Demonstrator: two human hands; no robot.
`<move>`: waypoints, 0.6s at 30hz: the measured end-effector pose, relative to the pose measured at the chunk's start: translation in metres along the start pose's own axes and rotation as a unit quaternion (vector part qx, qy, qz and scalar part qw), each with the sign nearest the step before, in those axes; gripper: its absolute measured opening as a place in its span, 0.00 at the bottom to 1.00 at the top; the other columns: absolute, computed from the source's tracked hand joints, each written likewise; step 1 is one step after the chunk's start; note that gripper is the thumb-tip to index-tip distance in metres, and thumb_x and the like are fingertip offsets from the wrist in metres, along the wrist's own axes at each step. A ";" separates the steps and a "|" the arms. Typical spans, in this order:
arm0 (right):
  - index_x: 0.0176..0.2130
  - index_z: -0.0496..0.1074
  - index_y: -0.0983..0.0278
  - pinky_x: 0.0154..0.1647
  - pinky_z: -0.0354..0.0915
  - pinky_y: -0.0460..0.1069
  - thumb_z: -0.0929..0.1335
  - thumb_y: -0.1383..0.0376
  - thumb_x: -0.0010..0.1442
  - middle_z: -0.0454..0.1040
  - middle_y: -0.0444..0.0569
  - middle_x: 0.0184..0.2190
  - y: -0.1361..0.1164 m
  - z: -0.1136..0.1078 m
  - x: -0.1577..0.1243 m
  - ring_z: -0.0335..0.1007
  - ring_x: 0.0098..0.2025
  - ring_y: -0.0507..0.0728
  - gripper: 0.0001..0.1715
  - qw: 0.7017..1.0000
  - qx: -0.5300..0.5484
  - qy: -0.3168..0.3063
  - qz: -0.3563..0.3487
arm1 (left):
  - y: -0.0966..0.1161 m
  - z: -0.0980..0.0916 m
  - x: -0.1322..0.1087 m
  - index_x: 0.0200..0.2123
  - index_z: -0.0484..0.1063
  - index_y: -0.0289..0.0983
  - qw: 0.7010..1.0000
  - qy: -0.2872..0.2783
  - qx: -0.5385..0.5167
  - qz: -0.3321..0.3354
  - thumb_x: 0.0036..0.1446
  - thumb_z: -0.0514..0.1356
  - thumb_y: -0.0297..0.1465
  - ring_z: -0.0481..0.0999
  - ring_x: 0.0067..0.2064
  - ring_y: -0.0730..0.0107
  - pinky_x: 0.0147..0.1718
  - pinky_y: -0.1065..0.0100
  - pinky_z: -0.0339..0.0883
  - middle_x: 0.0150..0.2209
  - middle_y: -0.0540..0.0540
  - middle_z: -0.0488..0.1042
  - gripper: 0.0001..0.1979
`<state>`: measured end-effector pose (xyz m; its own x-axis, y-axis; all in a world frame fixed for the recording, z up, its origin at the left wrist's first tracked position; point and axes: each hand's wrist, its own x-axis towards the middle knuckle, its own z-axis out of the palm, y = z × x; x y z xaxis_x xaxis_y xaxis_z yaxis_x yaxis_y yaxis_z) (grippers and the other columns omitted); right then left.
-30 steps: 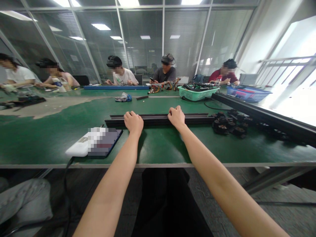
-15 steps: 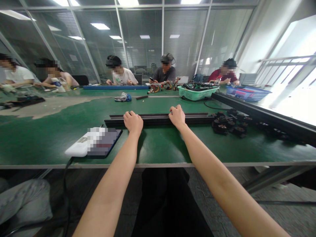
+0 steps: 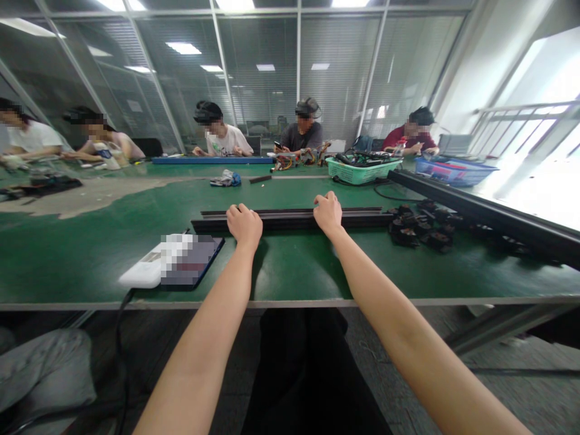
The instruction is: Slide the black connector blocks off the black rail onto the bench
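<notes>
A long black slotted rail point(image 3: 287, 222) lies crosswise on the green table in front of me, with a thin strip showing along its far side. My left hand point(image 3: 244, 225) is closed over the rail left of its middle, its fingers bent over the far edge. Farther right, my right hand point(image 3: 328, 212) is at the same rail, knuckles raised and fingers curled together. Its fingertips are turned away, so whatever they pinch is hidden. Past the rail's right end lies a pile of small black parts point(image 3: 419, 226).
A white device point(image 3: 142, 266) and a dark phone-like slab point(image 3: 212, 257) lie front left. A long black beam point(image 3: 489, 208) runs along the right. Behind stand a green basket point(image 3: 357, 174) of cables and a blue basket point(image 3: 457, 172). Several people sit across the table point(image 3: 299, 272).
My right hand has shifted slightly right along the rail. My left hand and the rail have stayed in place.
</notes>
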<state>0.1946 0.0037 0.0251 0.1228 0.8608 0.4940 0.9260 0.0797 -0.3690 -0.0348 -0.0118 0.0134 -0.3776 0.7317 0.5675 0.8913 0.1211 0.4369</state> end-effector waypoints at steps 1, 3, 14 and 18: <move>0.49 0.81 0.63 0.60 0.66 0.57 0.61 0.74 0.66 0.71 0.61 0.56 0.000 0.000 0.000 0.69 0.58 0.65 0.23 1.000 0.001 0.001 0.001 | 0.000 0.000 0.000 0.58 0.72 0.28 1.000 0.000 0.002 0.001 0.68 0.52 0.28 0.68 0.69 0.39 0.67 0.46 0.64 0.65 0.23 0.70 0.20; 0.48 0.81 0.63 0.60 0.66 0.57 0.61 0.74 0.67 0.71 0.61 0.56 0.001 -0.001 0.000 0.68 0.58 0.65 0.23 1.000 0.001 0.000 0.001 | 0.000 0.000 0.000 0.59 0.72 0.28 1.000 -0.001 0.004 0.002 0.68 0.52 0.28 0.68 0.68 0.39 0.67 0.46 0.64 0.65 0.23 0.71 0.20; 0.49 0.81 0.65 0.60 0.63 0.57 0.61 0.77 0.65 0.71 0.62 0.56 0.006 0.002 0.004 0.67 0.59 0.65 0.23 1.000 -0.002 0.008 0.020 | 0.000 -0.001 0.000 0.58 0.72 0.27 1.000 -0.002 0.012 0.006 0.69 0.51 0.28 0.68 0.68 0.38 0.66 0.46 0.65 0.65 0.22 0.71 0.20; 0.48 0.81 0.65 0.59 0.63 0.58 0.62 0.77 0.65 0.71 0.62 0.54 0.009 0.005 0.005 0.67 0.58 0.65 0.22 0.999 -0.001 0.019 0.026 | 0.000 -0.001 0.000 0.58 0.72 0.27 1.000 0.000 0.014 0.006 0.69 0.52 0.28 0.68 0.68 0.39 0.67 0.46 0.65 0.65 0.23 0.71 0.19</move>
<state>0.2012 0.0116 0.0203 0.1844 0.8436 0.5044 0.9184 0.0349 -0.3941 -0.0350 -0.0124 0.0137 -0.3670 0.7337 0.5718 0.9025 0.1319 0.4100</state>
